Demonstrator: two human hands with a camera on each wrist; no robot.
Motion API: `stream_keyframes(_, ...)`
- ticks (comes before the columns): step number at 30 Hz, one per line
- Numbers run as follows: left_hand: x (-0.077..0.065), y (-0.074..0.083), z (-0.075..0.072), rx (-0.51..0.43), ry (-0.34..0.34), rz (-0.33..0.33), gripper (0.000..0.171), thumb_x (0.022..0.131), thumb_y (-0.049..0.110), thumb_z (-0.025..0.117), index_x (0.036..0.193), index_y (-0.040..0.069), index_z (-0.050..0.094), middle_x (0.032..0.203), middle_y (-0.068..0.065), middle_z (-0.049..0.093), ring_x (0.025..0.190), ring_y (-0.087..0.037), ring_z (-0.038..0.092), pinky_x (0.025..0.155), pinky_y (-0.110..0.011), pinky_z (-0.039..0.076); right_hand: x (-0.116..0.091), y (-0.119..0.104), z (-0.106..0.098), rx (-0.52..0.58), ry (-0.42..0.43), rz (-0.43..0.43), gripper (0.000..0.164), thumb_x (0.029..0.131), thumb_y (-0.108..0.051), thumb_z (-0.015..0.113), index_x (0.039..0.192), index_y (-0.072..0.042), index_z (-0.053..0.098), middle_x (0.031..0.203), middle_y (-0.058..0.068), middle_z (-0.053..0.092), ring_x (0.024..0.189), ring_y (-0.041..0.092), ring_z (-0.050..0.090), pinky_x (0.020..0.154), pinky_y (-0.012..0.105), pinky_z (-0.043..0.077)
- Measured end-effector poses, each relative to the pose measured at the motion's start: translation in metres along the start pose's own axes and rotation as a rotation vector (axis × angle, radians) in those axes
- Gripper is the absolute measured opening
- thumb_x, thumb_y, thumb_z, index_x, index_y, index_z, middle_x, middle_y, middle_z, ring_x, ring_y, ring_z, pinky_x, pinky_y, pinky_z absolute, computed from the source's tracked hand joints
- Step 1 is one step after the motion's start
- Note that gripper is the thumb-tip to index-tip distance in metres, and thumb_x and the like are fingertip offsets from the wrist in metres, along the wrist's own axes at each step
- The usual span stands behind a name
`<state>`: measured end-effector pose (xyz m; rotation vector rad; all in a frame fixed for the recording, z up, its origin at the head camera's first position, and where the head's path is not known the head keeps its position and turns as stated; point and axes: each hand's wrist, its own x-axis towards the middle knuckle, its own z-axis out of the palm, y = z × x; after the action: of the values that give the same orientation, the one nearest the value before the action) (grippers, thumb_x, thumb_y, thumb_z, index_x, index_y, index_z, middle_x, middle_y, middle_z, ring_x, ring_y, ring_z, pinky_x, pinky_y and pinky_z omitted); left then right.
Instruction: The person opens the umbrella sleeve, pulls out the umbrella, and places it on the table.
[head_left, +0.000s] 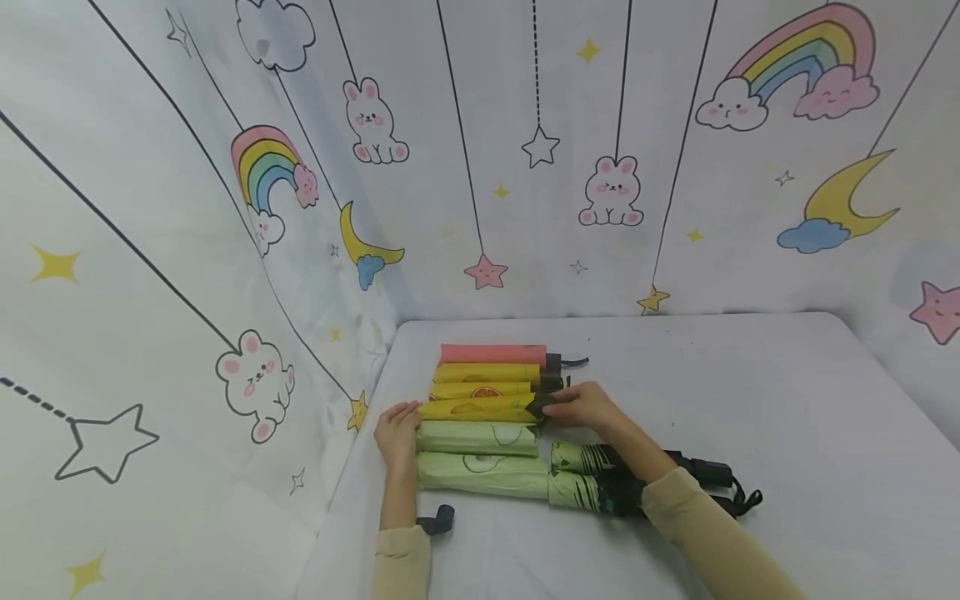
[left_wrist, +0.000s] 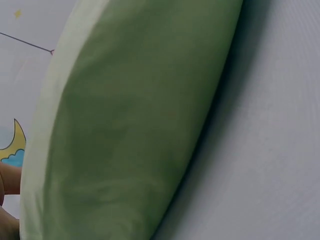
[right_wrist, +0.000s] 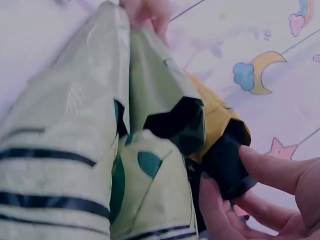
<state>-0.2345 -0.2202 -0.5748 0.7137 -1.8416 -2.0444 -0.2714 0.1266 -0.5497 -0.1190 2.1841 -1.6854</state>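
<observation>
Right hand (head_left: 587, 407): we see its thumb and fingers clamped on the black handle (right_wrist: 224, 170) at the right end of the third yellow umbrella back to front.
Left hand (head_left: 397, 427): it rests at the left end of the row, beside the ends of that yellow umbrella and the pale green one; we see its fingers close together but cannot tell whether they grip.
Held yellow umbrella (head_left: 476, 408): it lies folded, handle to the right, between the orange-slice umbrella (head_left: 465, 390) behind and the pale green umbrella (head_left: 474, 438) in front.
Back of the row: we find a coral umbrella (head_left: 491, 354) furthest off, its black strap (head_left: 575, 362) to the right, then another yellow umbrella (head_left: 487, 372).
Front of the row: an avocado-print umbrella (head_left: 510, 475) lies nearest us.
Right of the row: two black-striped green umbrellas (head_left: 576, 490) lie side by side, partly under the right forearm (head_left: 648, 450).
Left forearm (head_left: 399, 500): beside it we see a dark curved piece (head_left: 444, 518); what it belongs to we cannot tell.
Surroundings: a white cloth (head_left: 787, 392) lies under everything, with rabbit-and-rainbow drapes (head_left: 540, 225) behind and to the left.
</observation>
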Motion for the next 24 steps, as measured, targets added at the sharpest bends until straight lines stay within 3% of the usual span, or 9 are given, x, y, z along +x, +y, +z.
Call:
stream_keyframes(7,0.001,-0.001,-0.001,0.0,0.008,0.006,0.042,0.098,-0.004,0.064,0.138,-0.007,0.053,0.132,-0.023,0.067,0.124,-0.033,0.066,0.096,-0.026,0.058,-0.001,0.0,0.004,0.163,-0.049,0.043,0.058,0.099,-0.015,0.073,0.141,0.017,0.051,0.138,0.033,0.059,0.117,0.04,0.069,0.102,0.049,0.057)
stream_keyframes(13,0.001,0.001,-0.002,-0.011,0.007,-0.004,0.041,0.099,-0.003,0.064,0.139,-0.006,0.053,0.133,-0.023,0.067,0.126,-0.032,0.065,0.095,-0.024,0.058,-0.002,0.001,0.009,0.275,0.002,0.08,0.061,0.096,-0.015,0.078,0.14,0.017,0.052,0.146,0.035,0.051,0.114,0.037,0.071,0.097,0.046,0.06)
stream_keyframes(20,0.003,0.001,-0.002,-0.044,0.008,-0.021,0.043,0.099,-0.004,0.064,0.14,-0.008,0.051,0.134,-0.024,0.066,0.126,-0.033,0.065,0.098,-0.027,0.058,-0.007,-0.003,0.01,0.366,0.007,0.068,0.042,0.094,-0.012,0.079,0.123,0.016,0.064,0.129,0.028,0.065,0.101,0.037,0.076,0.096,0.048,0.06)
stream_keyframes(24,0.004,0.001,-0.003,-0.057,0.01,-0.015,0.042,0.099,-0.005,0.065,0.138,-0.008,0.052,0.132,-0.025,0.067,0.124,-0.031,0.067,0.097,-0.026,0.058,-0.011,-0.007,0.01,0.381,0.001,0.049,0.042,0.094,-0.01,0.079,0.124,0.016,0.065,0.125,0.027,0.067,0.099,0.04,0.075,0.096,0.049,0.059)
